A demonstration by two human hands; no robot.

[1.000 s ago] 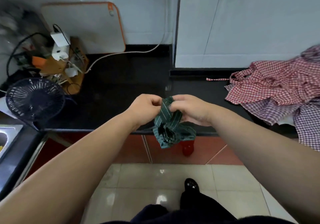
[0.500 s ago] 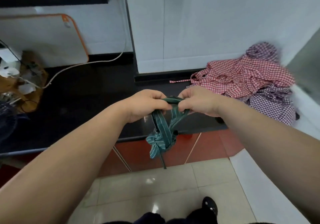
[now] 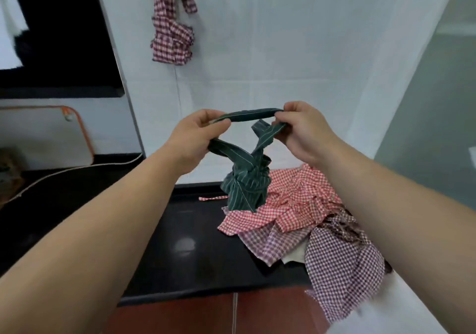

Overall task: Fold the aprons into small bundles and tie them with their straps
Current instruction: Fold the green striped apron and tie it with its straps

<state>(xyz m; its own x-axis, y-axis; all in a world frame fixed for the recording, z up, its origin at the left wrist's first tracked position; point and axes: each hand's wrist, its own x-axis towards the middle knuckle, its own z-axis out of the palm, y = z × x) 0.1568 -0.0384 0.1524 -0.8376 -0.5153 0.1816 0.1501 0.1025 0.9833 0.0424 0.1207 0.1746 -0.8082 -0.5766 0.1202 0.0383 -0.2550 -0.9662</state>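
- The green bundle (image 3: pixel 244 186) hangs in mid-air in front of the wall (image 3: pixel 309 50), over the back of the counter (image 3: pixel 180 243). As far as I can see, only the hands hold it up.
- The left hand (image 3: pixel 198 132) has its fingers curled. Thumb and forefinger pinch one end of the strap (image 3: pixel 247 114), and a lower run of strap comes out from under the palm and leads down to the bundle.
- The right hand (image 3: pixel 301 132) is curled too. It pinches the other end of that span, with a second strap piece caught just beneath it.
- Between the hands the top span is pulled fairly straight, and the two lower runs meet at the bundle's puckered top.
- I'd judge the bundle light and quite soft, as it sags and creases from its neck. The cloth looks matte rather than slick, so a fingertip pinch should hold.
- The straps are the place to take it. They are flat and narrow, and gripping close to the knot would give the most control.
- If the wrap at the neck is loose, the folds could slump open, so I'd pull evenly on both sides.
- The red aprons (image 3: pixel 296 199) and a purple apron (image 3: pixel 342 256) lie unfolded in a heap on the counter below.
- A hung bundle (image 3: pixel 172 34) of check cloth is up on the wall.
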